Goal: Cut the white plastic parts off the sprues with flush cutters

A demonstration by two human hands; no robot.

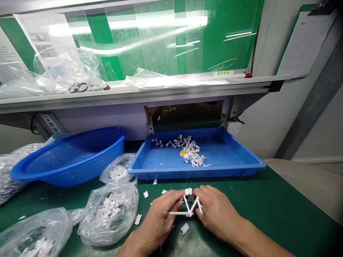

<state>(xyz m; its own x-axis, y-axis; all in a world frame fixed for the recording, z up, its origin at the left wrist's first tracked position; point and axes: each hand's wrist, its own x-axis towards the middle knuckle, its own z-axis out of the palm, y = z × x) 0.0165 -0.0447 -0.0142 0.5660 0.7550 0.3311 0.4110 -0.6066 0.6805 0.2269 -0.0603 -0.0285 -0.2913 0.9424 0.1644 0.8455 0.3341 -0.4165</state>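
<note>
Green matting (pixel 268 214) covers the bench, and a blue tray (pixel 195 174) stands at the back of it under a dark opening (pixel 187 116) whose inside is not clear. Near the front edge, the left hand (pixel 158 221) and the right hand (pixel 217 210) meet over the mat. Both are closed in a pinch on a white plastic frame (pixel 187 211), a thin branching piece held between them just above the mat. The fingertips cover its ends, and a small dark spot behind its top is too small to identify. Both forearms are cut off by the bottom edge.

Loose white bits (pixel 184 228) lie on the mat around the hands. In the tray lies a pile of white pieces (pixel 191 151), and it half hides something yellow. On the left are a blue basket (pixel 72 157) and clear bags (pixel 109 214) of white parts, partly out of view. A clipboard (pixel 305 43) at the upper right is cut off and its writing is unreadable.
</note>
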